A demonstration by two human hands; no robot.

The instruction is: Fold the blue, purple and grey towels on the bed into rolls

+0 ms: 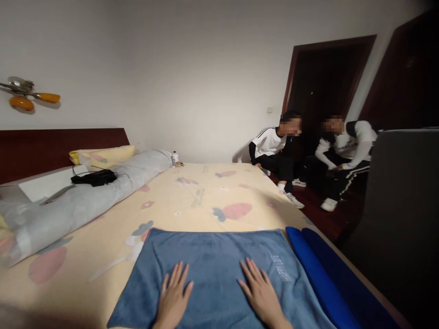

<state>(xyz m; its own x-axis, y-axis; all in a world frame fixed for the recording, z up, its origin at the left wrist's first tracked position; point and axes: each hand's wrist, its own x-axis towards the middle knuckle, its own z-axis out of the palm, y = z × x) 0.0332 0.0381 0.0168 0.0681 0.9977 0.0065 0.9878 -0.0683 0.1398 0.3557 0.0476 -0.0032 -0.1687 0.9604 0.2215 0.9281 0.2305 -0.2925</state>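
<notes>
A blue towel [212,260] lies spread out on the bed, its near edge running out of view at the bottom. My left hand [174,292] rests flat on its left half, fingers stretched forward and thumb apart. On the right half lies my right hand [259,290], palm down with the fingers spread, just left of the pale lettering [280,267] on the cloth. Neither hand holds anything. Slight wrinkles show in the towel, mostly along its right side.
Two rolled blue items [318,274] lie right of the towel on the patterned bed sheet [192,196]. A grey bedding roll [103,196] with a black item [94,177] lies left. Two people [270,141] sit beyond the bed. A dark panel [404,205] stands right.
</notes>
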